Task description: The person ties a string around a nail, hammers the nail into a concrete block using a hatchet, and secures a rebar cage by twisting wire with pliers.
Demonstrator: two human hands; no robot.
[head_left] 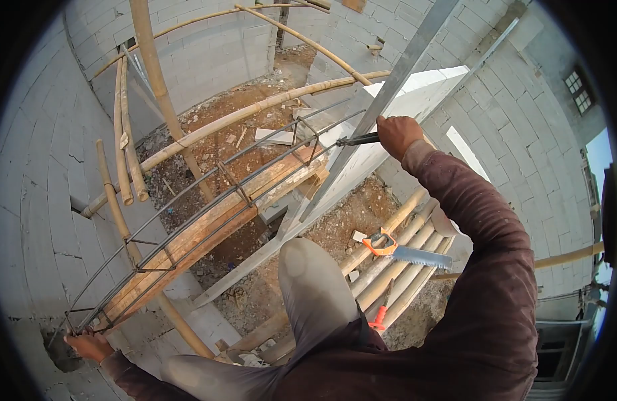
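Observation:
My right hand [398, 137] is wrapped round the dark handles of a pair of pliers [359, 140]. The pliers' jaws are at the right end of a steel rebar cage [236, 184], beside an upright metal bar [382, 100]. My left hand [89, 347] is closed at the cage's lower left end; its fingers are on the rebar there. The long cage lies slantwise over a wooden beam [208, 230].
Bamboo poles [248, 110] cross between block walls [215, 57]. Below my right arm, an orange-handled saw [415, 255] and a red-handled tool [381, 317] rest on a bamboo platform [382, 281]. Rubble and soil [352, 214] lie far below.

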